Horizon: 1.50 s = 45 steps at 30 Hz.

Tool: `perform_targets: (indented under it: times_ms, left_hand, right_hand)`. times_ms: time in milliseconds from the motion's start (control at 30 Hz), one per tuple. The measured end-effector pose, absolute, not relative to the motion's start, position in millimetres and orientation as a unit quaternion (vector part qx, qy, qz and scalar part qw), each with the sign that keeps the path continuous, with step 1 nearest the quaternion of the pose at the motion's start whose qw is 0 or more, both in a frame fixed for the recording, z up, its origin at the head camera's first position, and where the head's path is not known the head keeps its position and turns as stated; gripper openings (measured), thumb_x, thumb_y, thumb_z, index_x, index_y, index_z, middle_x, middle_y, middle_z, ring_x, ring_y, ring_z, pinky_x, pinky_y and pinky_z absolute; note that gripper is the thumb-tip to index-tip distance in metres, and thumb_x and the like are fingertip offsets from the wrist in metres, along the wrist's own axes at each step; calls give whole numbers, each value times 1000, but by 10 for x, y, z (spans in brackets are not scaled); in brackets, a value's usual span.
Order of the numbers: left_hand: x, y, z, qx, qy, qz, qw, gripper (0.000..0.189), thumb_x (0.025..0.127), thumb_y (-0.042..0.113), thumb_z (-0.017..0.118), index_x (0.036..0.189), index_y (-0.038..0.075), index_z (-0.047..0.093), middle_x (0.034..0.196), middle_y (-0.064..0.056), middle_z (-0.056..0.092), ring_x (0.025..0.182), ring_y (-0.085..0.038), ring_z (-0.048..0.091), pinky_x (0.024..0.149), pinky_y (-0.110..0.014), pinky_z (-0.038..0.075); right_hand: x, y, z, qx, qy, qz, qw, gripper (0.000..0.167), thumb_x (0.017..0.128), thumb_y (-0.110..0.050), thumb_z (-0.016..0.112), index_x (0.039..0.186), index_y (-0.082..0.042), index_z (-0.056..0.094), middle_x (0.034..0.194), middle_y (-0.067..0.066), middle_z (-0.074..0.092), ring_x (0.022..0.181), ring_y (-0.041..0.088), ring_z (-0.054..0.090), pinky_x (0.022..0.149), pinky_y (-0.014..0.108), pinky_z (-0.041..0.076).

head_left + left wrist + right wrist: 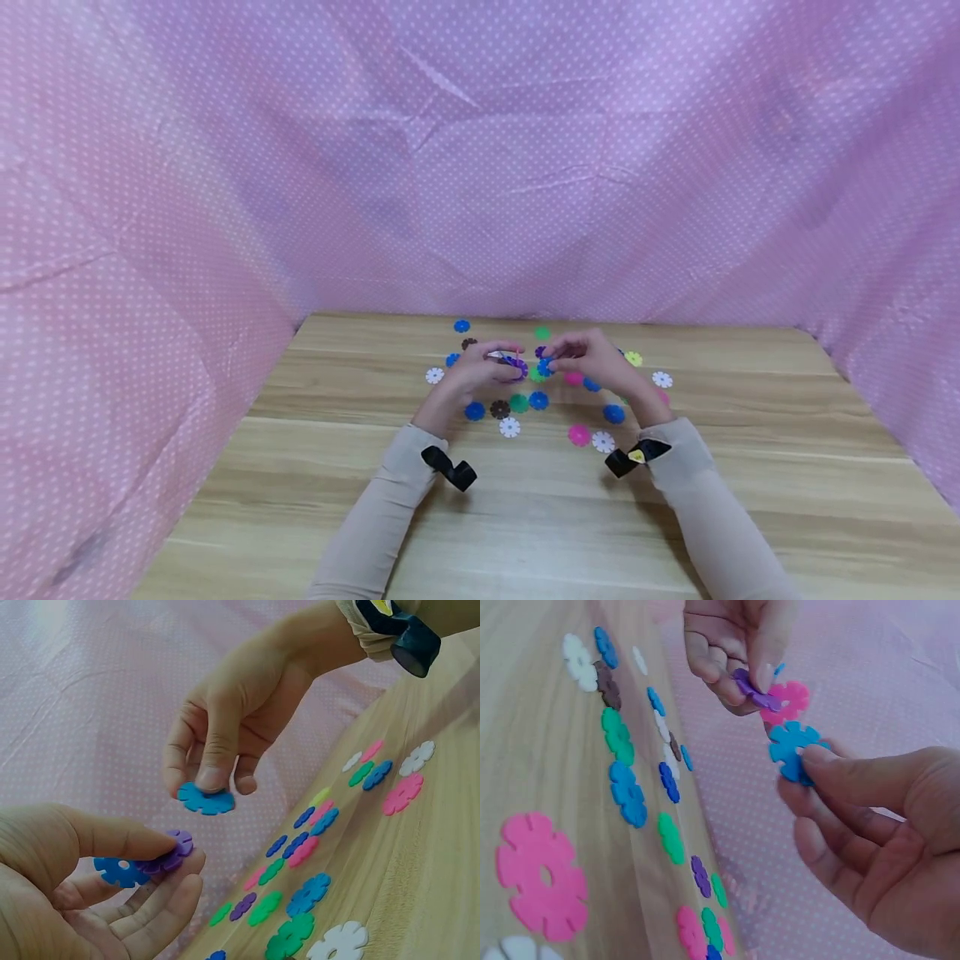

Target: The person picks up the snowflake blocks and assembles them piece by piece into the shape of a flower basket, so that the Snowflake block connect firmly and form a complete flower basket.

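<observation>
My left hand (477,367) pinches a purple notched flower disc (174,851) between thumb and fingers. A blue disc (116,872) adjoins it in the left wrist view, and a pink disc (791,703) shows beside it in the right wrist view; how they join is hidden by the fingers. Facing it, my right hand (592,358) holds a single blue flower disc (793,744) by its edge, thumb against fingertips. Both hands are raised over the table, and a small gap separates the right hand's disc from the purple one in the left wrist view.
Loose flower discs lie scattered on the wooden table (525,517), among them a pink disc (579,435), a white disc (510,427), a brown disc (500,409) and a green disc (519,403). Pink dotted cloth (480,208) encloses the back and sides.
</observation>
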<state>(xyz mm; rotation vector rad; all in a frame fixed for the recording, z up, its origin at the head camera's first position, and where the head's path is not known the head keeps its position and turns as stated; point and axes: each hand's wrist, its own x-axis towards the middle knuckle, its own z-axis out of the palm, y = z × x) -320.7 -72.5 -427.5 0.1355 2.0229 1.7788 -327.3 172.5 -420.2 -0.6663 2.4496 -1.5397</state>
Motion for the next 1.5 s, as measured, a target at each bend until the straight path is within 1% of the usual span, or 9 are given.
perform_targets:
  times_ms: [233,367,533,667,833,1100,1333,1433,1500]
  left_hand:
    - [-3182,-686,-4277,39,705,663,250,46,96,0,65,141,7,58,110,-11,70,115,-36,67,105,-51,53]
    - [-3169,-667,-4272,39,699,666,257,44,98,2,64,141,9,59,111,-12,71,122,-41,63,105,-50,53]
    - [-3161,-656,-4268,41,705,661,253,42,98,3,65,139,11,61,111,-13,72,122,-41,63,102,-47,56]
    - [-3162,-634,-4270,35,698,667,257,41,98,3,65,138,11,62,112,-14,72,122,-41,63,104,-47,54]
    - [-3148,-596,-4304,38,702,667,246,39,97,1,65,135,10,63,115,-17,70,118,-40,65,102,-46,55]
    - [-3111,-531,-4351,32,711,666,222,41,93,-8,64,132,6,64,114,-21,68,108,-41,69,97,-45,58]
    - [-3089,-501,-4308,25,708,675,208,44,92,-11,64,132,7,64,105,-18,70,103,-41,71,96,-47,59]
    - [-3085,-520,-4288,39,714,666,214,43,93,-9,65,133,7,64,107,-19,70,104,-39,71,97,-47,58]
    - [-3083,-541,-4281,55,717,659,220,41,94,-8,65,133,5,64,110,-19,69,104,-38,72,98,-46,58]
  right_hand:
    - [-3252,1635,-4261,-232,804,-548,16,14,92,1,72,105,5,75,105,22,75,90,15,70,77,21,59]
    - [-3224,1585,-4275,-235,804,-546,-13,12,91,2,72,103,4,75,103,22,76,89,13,70,75,20,59]
    - [-3201,1545,-4279,-229,806,-545,-31,11,91,3,72,101,5,75,102,24,75,87,12,71,73,22,59]
    - [-3193,1517,-4281,-231,801,-551,-38,10,90,5,72,99,7,75,100,26,75,87,17,72,73,26,61]
    - [-3159,1469,-4282,-221,797,-560,-45,8,88,8,72,95,6,76,98,25,75,88,20,72,73,19,59]
    - [-3126,1401,-4337,-227,795,-558,-73,3,83,11,74,85,8,74,92,25,74,86,26,73,74,17,58]
    - [-3104,1375,-4321,-240,794,-550,-98,13,84,15,71,81,4,76,87,22,74,78,12,69,71,17,58]
    - [-3100,1396,-4297,-236,792,-556,-84,14,85,15,71,82,2,77,89,21,75,80,9,69,72,17,59]
    - [-3101,1415,-4282,-238,792,-558,-67,13,86,13,71,86,2,77,92,20,75,83,11,70,73,18,59]
